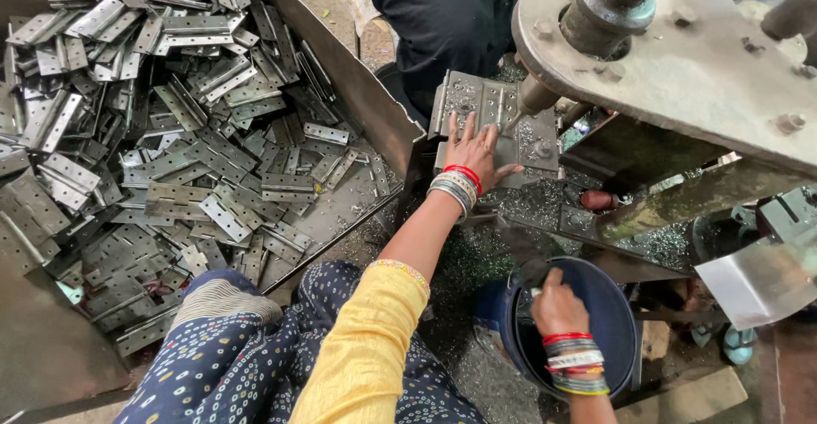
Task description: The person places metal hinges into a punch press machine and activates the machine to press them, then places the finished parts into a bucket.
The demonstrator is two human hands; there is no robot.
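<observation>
- A wide sheet-metal tray lies left of the drill press and holds a deep heap of flat grey hinge plates with rows of punched holes; the heap thins toward the tray wall nearest the press.
- A dark blue bucket stands below the drill press; what it holds cannot be told.
- The left hand lies flat, fingers spread wide, on a hinge plate set in the metal jig under the press spindle, pressing it down rather than gripping it.
- The right hand is curled at the near rim of the bucket, below the press; it seems closed round something small and dark, but what that is cannot be told.
- Both wrists carry stacks of red and silver bangles; the left arm wears a yellow sleeve.
- Metal shavings cover the worktop round the jig and spill to the floor beside the bucket.
- Another person in dark clothing sits behind the jig, left of the press.
</observation>
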